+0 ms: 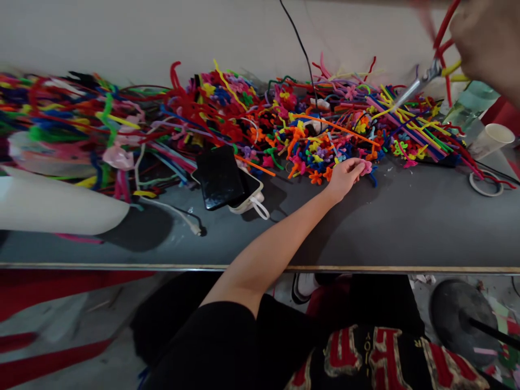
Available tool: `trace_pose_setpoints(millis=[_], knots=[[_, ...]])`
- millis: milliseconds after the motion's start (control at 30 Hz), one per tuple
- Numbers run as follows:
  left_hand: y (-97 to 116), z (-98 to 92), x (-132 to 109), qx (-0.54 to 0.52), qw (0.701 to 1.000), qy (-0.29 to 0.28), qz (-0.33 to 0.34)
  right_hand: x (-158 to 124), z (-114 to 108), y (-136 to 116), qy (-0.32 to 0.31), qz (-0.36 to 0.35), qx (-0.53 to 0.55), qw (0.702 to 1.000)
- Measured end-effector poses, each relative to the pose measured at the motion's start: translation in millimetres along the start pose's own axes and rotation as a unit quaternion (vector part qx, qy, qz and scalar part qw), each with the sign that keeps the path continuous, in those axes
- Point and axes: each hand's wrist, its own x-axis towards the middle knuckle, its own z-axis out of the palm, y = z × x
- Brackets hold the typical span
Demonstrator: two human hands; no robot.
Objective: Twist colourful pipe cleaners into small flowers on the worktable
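My left hand [343, 177] reaches across the grey table with thumb and fingers pinched on a small pink pipe-cleaner flower [367, 168]. A blue pipe-cleaner piece [374, 177] lies close beside it. High at the right, near the camera, my right hand [489, 46] is closed round a hand tool that looks like pliers [414, 89], with long silver jaws pointing down and left. Red and yellow parts show at its grip. Part of this hand is cut off by the frame, and motion blurs the red part. Small coloured flowers [314, 146] heap behind my left hand.
Loose pipe cleaners [406, 119] pile along the wall. A black phone [219, 176] lies over a pale power bank [249, 195]. To the right stand a paper cup [491, 141] and a tape ring [485, 184]. A white curved sheet [60, 203] lies left. A black cable [298, 38] hangs behind.
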Motion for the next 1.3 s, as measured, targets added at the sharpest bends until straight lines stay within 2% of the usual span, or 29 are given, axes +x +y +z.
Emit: trace_pose_setpoints(millis=[33, 67, 133, 267, 367, 533, 633, 700, 800, 967, 1100, 1233, 1300], knots=[[-0.6, -0.2, 0.4, 0.002, 1.0, 0.0, 0.002, -15.2, -5.1, -16.4, -0.029, -0.033, -0.05, 0.998], [-1.2, -0.4, 0.7, 0.002, 1.0, -0.001, 0.003, -26.6, -9.6, -28.0, -0.048, -0.037, -0.069, 0.996], [-2.1, -0.7, 1.0, 0.001, 1.0, -0.002, 0.005, -38.4, -15.6, -38.5, -0.08, -0.035, -0.07, 0.994], [-3.3, -1.3, 1.5, -0.001, 1.0, -0.004, 0.006, -37.9, -17.3, -35.4, -0.067, -0.046, -0.017, 0.997], [-3.6, -1.5, 1.7, 0.0, 1.0, -0.003, 0.006, -34.3, -16.0, -32.0, -0.059, -0.048, -0.02, 0.997], [-3.3, -1.3, 1.7, -0.012, 1.0, 0.0, 0.0, -35.1, -15.3, -36.2, -0.144, 0.035, -0.036, 0.988], [-4.1, -0.9, 1.7, -0.006, 1.0, -0.012, 0.009, -40.8, -15.9, -43.0, -0.101, 0.031, -0.055, 0.993], [-5.5, -1.2, 2.4, 0.018, 0.999, -0.015, 0.041, -45.3, -17.1, -48.1, -0.065, 0.02, -0.053, 0.996], [-7.8, -3.2, 3.7, 0.081, 0.99, 0.024, 0.112, -52.2, -21.4, -57.2, -0.04, 0.016, 0.003, 0.999], [-4.9, -7.6, 1.7, 0.169, 0.959, 0.092, 0.207, -63.7, -31.9, -78.0, -0.062, -0.025, 0.034, 0.997], [-2.9, -8.2, 0.4, 0.249, 0.921, 0.145, 0.263, -68.4, -27.8, -87.0, -0.075, -0.042, -0.009, 0.996], [-7.9, -10.0, 3.5, 0.325, 0.897, 0.134, 0.268, -65.8, -14.6, -82.8, -0.016, -0.11, -0.106, 0.988], [-10.6, -11.6, 5.1, 0.342, 0.894, 0.114, 0.265, -61.0, -12.1, -74.9, 0.023, -0.128, -0.1, 0.986]])
